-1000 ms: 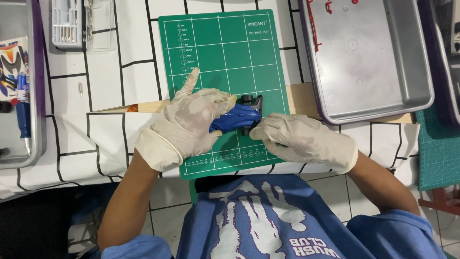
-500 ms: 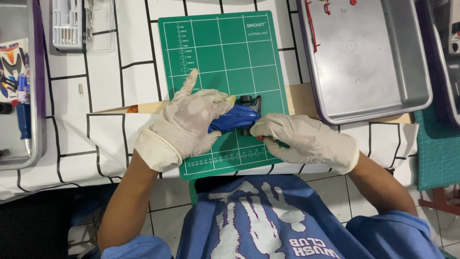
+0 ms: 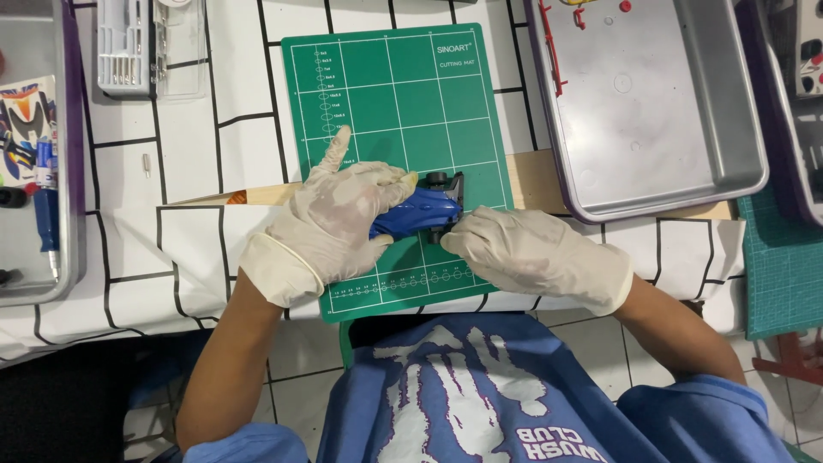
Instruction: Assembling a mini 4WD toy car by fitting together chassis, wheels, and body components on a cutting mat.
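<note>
Small blue plastic toy car body (image 3: 418, 213) on green gridded cutting mat (image 3: 394, 111), clamped under gloved left hand (image 3: 339, 219); gloved right hand (image 3: 527, 250) pinching its black front end, fingers closed.

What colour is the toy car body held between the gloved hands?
Blue, the toy car body seen in the head view.

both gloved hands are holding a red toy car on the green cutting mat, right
Not quite: the toy car is blue, not red. The head view shows the left hand and right hand, both gloved, holding it on the green cutting mat.
</note>
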